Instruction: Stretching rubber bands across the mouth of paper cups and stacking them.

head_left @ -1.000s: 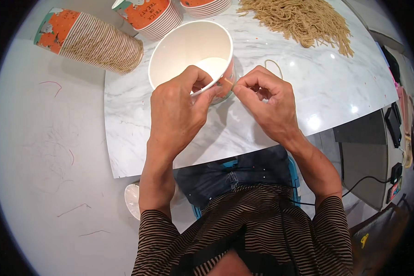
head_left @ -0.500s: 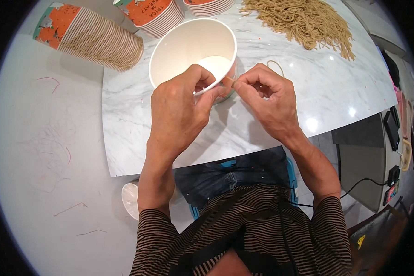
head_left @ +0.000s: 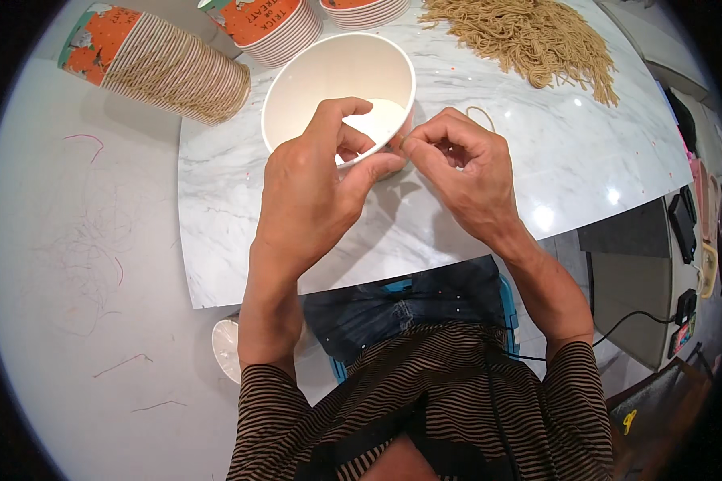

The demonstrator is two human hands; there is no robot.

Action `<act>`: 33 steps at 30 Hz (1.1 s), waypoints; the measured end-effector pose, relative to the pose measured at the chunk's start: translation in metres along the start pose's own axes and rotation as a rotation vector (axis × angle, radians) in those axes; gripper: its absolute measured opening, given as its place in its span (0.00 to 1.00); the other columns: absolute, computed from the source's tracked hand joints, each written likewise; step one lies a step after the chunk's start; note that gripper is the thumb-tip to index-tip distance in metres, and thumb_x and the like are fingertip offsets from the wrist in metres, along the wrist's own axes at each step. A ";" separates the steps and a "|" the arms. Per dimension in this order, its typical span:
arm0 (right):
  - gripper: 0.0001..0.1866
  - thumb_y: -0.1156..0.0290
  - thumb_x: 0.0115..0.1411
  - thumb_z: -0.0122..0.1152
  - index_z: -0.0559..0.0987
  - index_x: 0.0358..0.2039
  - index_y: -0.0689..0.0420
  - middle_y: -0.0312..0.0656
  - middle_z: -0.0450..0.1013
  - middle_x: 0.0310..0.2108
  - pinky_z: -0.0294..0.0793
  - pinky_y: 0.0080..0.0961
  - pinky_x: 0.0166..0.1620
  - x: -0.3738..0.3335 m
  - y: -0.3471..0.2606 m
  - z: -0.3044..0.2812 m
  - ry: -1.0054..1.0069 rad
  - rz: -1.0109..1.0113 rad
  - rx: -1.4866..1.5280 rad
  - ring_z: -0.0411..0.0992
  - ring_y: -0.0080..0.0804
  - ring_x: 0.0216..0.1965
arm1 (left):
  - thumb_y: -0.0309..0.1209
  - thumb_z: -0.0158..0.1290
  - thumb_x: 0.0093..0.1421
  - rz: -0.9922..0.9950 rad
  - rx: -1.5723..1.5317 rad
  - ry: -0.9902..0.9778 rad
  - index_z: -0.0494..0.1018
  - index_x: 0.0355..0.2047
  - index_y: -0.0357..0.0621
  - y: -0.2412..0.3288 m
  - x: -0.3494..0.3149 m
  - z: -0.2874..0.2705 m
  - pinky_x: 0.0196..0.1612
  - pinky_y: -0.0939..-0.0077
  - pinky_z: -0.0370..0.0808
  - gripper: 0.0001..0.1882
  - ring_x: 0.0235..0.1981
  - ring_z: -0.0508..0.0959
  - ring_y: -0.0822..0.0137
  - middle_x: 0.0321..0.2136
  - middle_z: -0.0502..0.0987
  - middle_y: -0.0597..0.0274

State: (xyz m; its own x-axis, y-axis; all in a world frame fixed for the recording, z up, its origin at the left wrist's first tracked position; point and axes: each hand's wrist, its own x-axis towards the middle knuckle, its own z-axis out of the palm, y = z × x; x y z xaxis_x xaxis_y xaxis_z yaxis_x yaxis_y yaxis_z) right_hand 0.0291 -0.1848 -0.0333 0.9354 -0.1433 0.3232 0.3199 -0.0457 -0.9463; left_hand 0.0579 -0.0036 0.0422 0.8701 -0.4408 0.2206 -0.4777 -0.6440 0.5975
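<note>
A white-lined paper bucket [head_left: 297, 88] with an orange printed outside stands tilted on the marble-patterned table. My left hand [head_left: 313, 180] straddles its near rim, with curled fingers inside and the thumb outside. Its index finger is lifted away from the thumb. Close to the bucket's right side, my right hand [head_left: 465, 172] pinches a thin tan cord [head_left: 483, 112] between thumb and index finger. Part of that cord loops out behind the right hand. Where the cord meets the bucket wall is mostly hidden by my fingertips.
A stack of orange buckets with tan cords [head_left: 160, 72] lies at the far left. Upright bucket stacks [head_left: 277, 32] stand behind the bucket. A heap of tan cords [head_left: 529, 40] lies at the far right. The curved table edge [head_left: 361, 280] runs before my lap.
My left index finger has lifted and spread from the thumb, which reaches further right. The bucket has shifted very slightly right. My right hand stays pinched on the cord, a little further left.
</note>
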 end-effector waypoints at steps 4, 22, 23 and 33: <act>0.05 0.76 0.62 0.66 0.85 0.31 0.63 0.37 0.77 0.31 0.70 0.17 0.30 0.001 0.003 0.005 -0.003 0.025 0.064 0.71 0.16 0.27 | 0.23 0.55 0.67 0.056 -0.128 -0.019 0.73 0.54 0.36 -0.008 0.002 -0.003 0.37 0.62 0.80 0.16 0.31 0.85 0.51 0.29 0.84 0.50; 0.07 0.74 0.65 0.65 0.83 0.33 0.66 0.37 0.79 0.30 0.72 0.17 0.31 0.008 0.004 -0.008 -0.063 0.049 0.014 0.74 0.16 0.28 | 0.25 0.54 0.67 0.133 0.088 -0.214 0.79 0.38 0.33 0.004 0.038 -0.007 0.32 0.71 0.74 0.07 0.24 0.75 0.63 0.24 0.78 0.52; 0.07 0.74 0.65 0.65 0.83 0.33 0.66 0.37 0.79 0.30 0.72 0.17 0.31 0.008 0.003 -0.008 -0.064 0.048 0.014 0.74 0.16 0.28 | 0.25 0.54 0.67 0.133 0.088 -0.213 0.79 0.38 0.33 0.004 0.038 -0.006 0.32 0.71 0.74 0.07 0.24 0.75 0.63 0.24 0.78 0.52; 0.10 0.69 0.70 0.63 0.84 0.38 0.64 0.31 0.77 0.27 0.68 0.17 0.30 -0.003 0.011 -0.006 -0.220 0.305 0.136 0.68 0.14 0.26 | 0.26 0.46 0.73 0.019 -0.259 0.032 0.74 0.37 0.35 -0.005 0.028 -0.012 0.40 0.73 0.78 0.09 0.35 0.82 0.68 0.33 0.83 0.58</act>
State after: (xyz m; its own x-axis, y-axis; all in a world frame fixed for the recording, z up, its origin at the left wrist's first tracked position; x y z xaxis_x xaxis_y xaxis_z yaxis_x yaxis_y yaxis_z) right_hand 0.0291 -0.1913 -0.0443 0.9957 0.0862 0.0346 0.0259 0.0997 -0.9947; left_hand 0.0858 -0.0050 0.0551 0.8667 -0.4287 0.2551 -0.4503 -0.4524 0.7698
